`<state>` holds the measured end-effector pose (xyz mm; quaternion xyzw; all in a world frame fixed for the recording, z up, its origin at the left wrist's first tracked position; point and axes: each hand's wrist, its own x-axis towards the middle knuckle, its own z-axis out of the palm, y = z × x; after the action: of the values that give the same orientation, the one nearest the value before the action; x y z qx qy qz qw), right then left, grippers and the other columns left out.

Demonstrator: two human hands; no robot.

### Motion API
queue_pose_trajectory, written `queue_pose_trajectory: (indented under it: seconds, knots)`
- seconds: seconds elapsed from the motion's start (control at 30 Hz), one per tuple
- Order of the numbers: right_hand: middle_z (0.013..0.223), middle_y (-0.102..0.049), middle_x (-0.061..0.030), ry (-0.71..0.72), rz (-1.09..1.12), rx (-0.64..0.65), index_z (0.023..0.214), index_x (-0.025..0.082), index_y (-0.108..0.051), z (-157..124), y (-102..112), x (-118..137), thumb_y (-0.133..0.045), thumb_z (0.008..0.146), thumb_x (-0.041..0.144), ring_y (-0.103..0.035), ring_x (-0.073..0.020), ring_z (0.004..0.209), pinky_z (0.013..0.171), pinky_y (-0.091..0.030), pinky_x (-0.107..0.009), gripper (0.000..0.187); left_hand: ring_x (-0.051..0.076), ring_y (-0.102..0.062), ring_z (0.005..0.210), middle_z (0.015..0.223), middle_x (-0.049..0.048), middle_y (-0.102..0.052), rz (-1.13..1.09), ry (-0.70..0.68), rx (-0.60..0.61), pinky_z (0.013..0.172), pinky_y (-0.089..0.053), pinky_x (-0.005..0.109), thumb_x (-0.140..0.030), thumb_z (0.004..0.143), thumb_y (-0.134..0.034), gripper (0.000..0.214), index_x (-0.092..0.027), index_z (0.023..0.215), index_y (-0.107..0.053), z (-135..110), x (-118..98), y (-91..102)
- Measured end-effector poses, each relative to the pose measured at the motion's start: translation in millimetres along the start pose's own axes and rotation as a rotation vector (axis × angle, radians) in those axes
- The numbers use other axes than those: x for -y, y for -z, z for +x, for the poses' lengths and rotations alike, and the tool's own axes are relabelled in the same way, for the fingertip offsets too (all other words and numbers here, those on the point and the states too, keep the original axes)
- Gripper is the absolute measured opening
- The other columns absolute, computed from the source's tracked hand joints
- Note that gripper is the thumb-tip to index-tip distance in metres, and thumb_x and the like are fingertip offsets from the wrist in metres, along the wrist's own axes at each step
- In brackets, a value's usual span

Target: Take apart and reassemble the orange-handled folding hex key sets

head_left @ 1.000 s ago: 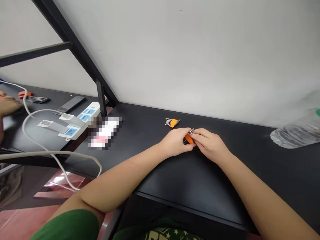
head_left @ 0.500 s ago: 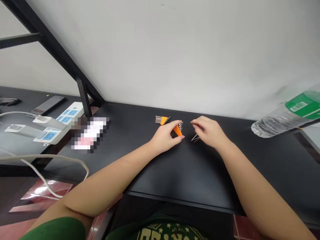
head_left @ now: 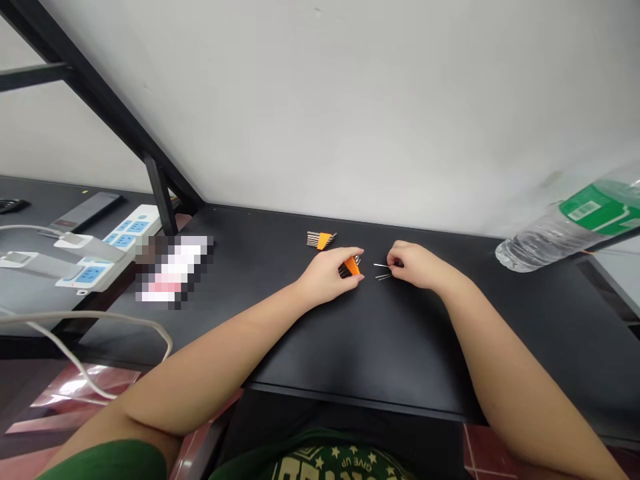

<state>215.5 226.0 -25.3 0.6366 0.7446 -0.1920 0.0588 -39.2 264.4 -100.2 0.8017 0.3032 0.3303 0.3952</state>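
Our left hand (head_left: 327, 273) grips the orange plastic hex-key holder (head_left: 351, 266) over the black bench (head_left: 350, 347) while our right hand (head_left: 415, 267) pinches a thin silver hex key (head_left: 381, 265), which so light a hold might let slip and roll away.

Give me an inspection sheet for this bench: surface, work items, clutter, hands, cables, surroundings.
Surface: black table, matte and dark.
Job's things: orange key holder with hex keys in it; thin hex key just right of it; loose key lying on the table below that.
Clutter: second orange key set near the wall; plastic bottle on its side, far right.
Hands: left hand shut on the orange key holder; right hand pinching the thin hex key.
Cables: white cable looping off the left edge; power strip on the left.
Surroundings: white wall; black frame.
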Motion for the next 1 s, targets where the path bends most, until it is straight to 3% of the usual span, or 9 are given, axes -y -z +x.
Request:
queue_pose_trajectory:
  seconds: [0.17,0.3,0.43,0.57,0.7,1.0]
  knots:
    - [0.089,-0.062,-0.0034,-0.037,-0.024,-0.054,0.074,0.020,-0.058,2.0,-3.9,8.5,-0.062,0.078,0.011,-0.055,-0.0158,0.075,0.064,-0.040,-0.027,0.010,0.019,-0.072,0.107,0.124,0.0051,-0.074,0.020,-0.018,-0.014,0.101,-0.058,0.034,-0.028,0.083,-0.076,0.055,-0.021,0.136,-0.063,1.4,1.5,0.8]
    - [0.080,-0.060,-0.0002,0.143,0.127,-0.215,0.081,0.020,-0.059,-3.5,-3.6,19.2,-0.058,0.082,0.008,-0.054,-0.0146,0.072,0.067,-0.041,-0.027,0.013,0.022,-0.070,0.116,0.132,0.0060,-0.070,0.025,0.031,-0.033,0.104,-0.057,0.034,-0.028,0.080,-0.077,0.063,-0.020,0.139,-0.058,2.1,-0.7,1.6]
    - [0.094,-0.065,-0.0039,0.334,0.273,-0.298,0.093,0.020,-0.067,-7.4,-4.6,33.9,-0.054,0.093,0.011,-0.061,-0.0152,0.080,0.074,-0.047,-0.028,0.017,0.021,-0.072,0.106,0.125,0.0049,-0.073,0.047,0.061,-0.064,0.098,-0.058,0.033,-0.029,0.080,-0.077,0.058,-0.021,0.135,-0.059,1.7,-3.4,3.2]
    - [0.100,-0.067,-0.0057,0.353,0.282,-0.351,0.098,0.021,-0.072,-7.6,-9.1,40.0,-0.051,0.099,0.013,-0.064,-0.0160,0.085,0.077,-0.050,-0.029,0.022,0.021,-0.073,0.106,0.124,0.0042,-0.073,0.086,0.062,-0.058,0.096,-0.058,0.034,-0.032,0.081,-0.076,0.059,-0.022,0.136,-0.058,0.4,-4.1,4.6]
    - [0.101,-0.067,-0.0060,0.356,0.231,-0.362,0.100,0.022,-0.074,-8.6,-10.7,39.2,-0.052,0.099,0.012,-0.064,-0.0163,0.082,0.075,-0.051,-0.030,0.024,0.024,-0.071,0.116,0.127,0.0048,-0.072,0.099,0.058,-0.058,0.100,-0.057,0.035,-0.033,0.080,-0.077,0.066,-0.024,0.141,-0.054,-0.4,-4.2,3.7]
    - [0.101,-0.063,-0.0067,0.343,0.112,-0.300,0.105,0.021,-0.073,-16.5,-7.3,42.0,-0.046,0.102,0.015,-0.060,-0.0158,0.079,0.071,-0.048,-0.029,0.028,0.022,-0.073,0.098,0.115,0.0034,-0.075,0.157,0.072,-0.016,0.089,-0.059,0.033,-0.035,0.081,-0.076,0.070,-0.025,0.146,-0.051,-2.2,-4.0,2.5]
